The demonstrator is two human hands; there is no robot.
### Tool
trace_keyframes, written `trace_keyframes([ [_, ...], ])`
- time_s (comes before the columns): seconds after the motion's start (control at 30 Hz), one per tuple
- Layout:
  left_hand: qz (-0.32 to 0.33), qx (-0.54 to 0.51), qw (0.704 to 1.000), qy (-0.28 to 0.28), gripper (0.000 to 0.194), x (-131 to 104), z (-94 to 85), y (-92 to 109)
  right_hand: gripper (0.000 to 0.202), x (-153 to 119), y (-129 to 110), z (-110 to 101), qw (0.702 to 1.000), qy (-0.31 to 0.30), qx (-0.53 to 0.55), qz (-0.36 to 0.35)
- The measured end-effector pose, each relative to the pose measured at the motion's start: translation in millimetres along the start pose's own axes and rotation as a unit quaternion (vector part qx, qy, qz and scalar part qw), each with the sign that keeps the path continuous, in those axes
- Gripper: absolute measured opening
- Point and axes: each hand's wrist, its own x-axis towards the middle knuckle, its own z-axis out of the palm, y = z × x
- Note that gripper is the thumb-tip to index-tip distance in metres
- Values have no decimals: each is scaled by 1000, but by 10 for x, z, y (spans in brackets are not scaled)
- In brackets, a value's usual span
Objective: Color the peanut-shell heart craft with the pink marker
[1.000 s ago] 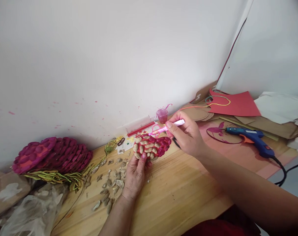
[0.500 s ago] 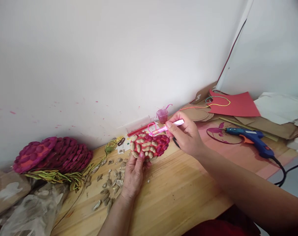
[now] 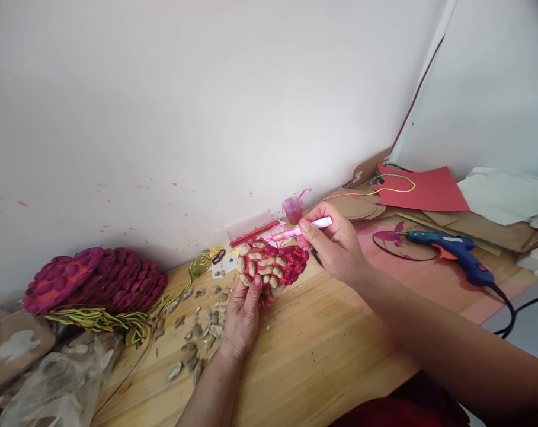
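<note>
My left hand (image 3: 245, 314) grips the lower edge of a red disc covered with peanut shells (image 3: 265, 267), thumb on its face. Shells on the disc's right and upper part are painted magenta; those on the left are bare tan. My right hand (image 3: 333, 243) pinches a white-handled paintbrush (image 3: 316, 224), its pink-stained end pointing left at the disc's upper edge. Whether the bristles touch a shell is hard to tell. A small clear cup of magenta paint (image 3: 292, 210) stands behind the brush, by the wall. A pink loop of cord shows behind the brush.
At left are a stack of magenta shell-covered discs (image 3: 95, 276), yellow-green cords (image 3: 104, 319) and a plastic bag (image 3: 69, 379). Loose peanut shells (image 3: 207, 326) litter the wooden table (image 3: 304, 362). A blue glue gun (image 3: 455, 246), red paper (image 3: 424, 188) and cardboard lie right.
The brush tip has shifted slightly left along the disc's upper edge. The disc has moved a little to the right and tilted slightly in my left hand.
</note>
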Motion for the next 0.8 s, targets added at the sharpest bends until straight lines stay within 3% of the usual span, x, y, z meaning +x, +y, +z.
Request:
trace_keyframes([
  [0.8, -4, -32, 999, -18, 36, -8, -16, -34, 35, -4, 16, 4, 1000, -2, 5, 18],
])
